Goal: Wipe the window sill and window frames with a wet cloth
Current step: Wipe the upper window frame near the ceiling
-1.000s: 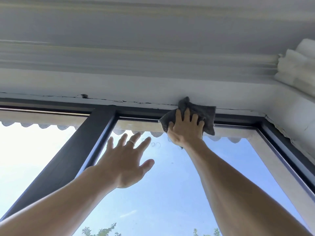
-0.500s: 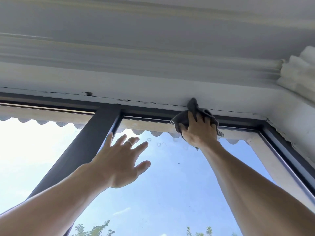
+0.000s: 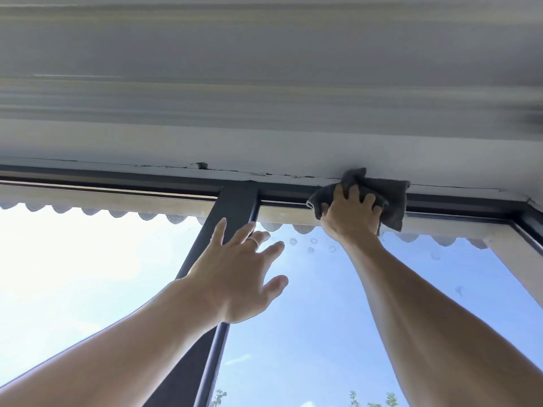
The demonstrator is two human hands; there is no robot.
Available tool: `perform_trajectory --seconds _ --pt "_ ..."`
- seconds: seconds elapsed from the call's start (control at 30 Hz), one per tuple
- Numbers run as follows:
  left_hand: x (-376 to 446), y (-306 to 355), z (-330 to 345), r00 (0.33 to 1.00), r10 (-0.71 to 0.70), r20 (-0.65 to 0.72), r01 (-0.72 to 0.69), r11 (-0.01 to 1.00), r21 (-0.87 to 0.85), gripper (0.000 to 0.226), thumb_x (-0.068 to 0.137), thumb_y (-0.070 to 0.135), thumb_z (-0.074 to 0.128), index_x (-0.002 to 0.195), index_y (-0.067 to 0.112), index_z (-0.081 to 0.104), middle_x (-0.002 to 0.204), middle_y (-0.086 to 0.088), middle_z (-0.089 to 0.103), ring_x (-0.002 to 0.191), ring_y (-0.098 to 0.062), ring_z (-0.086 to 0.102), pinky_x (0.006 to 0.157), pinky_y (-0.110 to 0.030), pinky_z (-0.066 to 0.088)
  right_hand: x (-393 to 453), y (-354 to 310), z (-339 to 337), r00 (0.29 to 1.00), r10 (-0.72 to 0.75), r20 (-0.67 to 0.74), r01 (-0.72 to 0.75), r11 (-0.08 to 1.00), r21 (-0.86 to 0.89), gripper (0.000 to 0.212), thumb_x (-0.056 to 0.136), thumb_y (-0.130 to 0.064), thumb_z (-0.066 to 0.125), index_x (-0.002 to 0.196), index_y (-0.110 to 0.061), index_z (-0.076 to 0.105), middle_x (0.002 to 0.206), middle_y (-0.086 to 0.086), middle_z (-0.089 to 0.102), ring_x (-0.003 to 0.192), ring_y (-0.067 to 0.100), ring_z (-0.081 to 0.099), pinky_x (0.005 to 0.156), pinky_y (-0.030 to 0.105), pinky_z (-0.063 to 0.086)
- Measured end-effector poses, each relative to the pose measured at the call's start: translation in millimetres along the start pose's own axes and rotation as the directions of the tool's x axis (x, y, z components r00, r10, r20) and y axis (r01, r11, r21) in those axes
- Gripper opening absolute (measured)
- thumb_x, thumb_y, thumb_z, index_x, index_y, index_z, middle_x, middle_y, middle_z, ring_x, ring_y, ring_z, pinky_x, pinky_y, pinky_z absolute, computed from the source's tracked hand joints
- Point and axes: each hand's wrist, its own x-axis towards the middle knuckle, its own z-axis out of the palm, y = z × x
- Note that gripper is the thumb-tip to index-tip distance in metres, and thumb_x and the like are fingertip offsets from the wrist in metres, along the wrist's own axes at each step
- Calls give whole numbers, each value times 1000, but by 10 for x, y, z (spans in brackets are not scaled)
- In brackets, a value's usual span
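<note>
Right, the white ceiling [image 3: 264,69] fills the top of the view, smeared by blur, so its detail is anyone's guess. Below it the dark window frame [image 3: 147,179] runs left to right, and that long axis is the line the wiping follows. A dark upright bar [image 3: 235,207] drops from it, splitting the glass [image 3: 323,318] into left and right panes. Bright sky shows through, with a scalloped awning edge [image 3: 123,214] along the top. The right hand [image 3: 351,217] reaches up and grips the grey cloth [image 3: 390,198], fingers curled into it, pressing it on the top rail, right of the upright. The left hand [image 3: 235,274] is spread, holding nothing, lower and to the left by the upright; whether it touches the glass I cannot say. The unwiped-looking rail stretches on both sides of the cloth, and the right hand is the nearer one.
</note>
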Motion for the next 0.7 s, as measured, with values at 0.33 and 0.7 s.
perform_trajectory --seconds 0.33,0.7 --pt "-178 -246 44 999 -1 -50 -3 997 -79 59 101 47 28 155 33 8 164 5 4 149 -15 -14 120 -49 -9 -31 -324 23 993 -98 -72 100 995 22 46 105 -37 26 150 -30 31 154 1 36 131 34 38 104 46 31" --pt "-389 -473 121 999 -12 -31 8 990 -142 67 97 52 34 155 32 5 164 3 2 149 -15 -17 119 -51 -11 -110 -984 -15 887 -451 102 395 854 339 46 106 -43 27 150 -36 36 153 4 43 135 32 44 109 41 35"
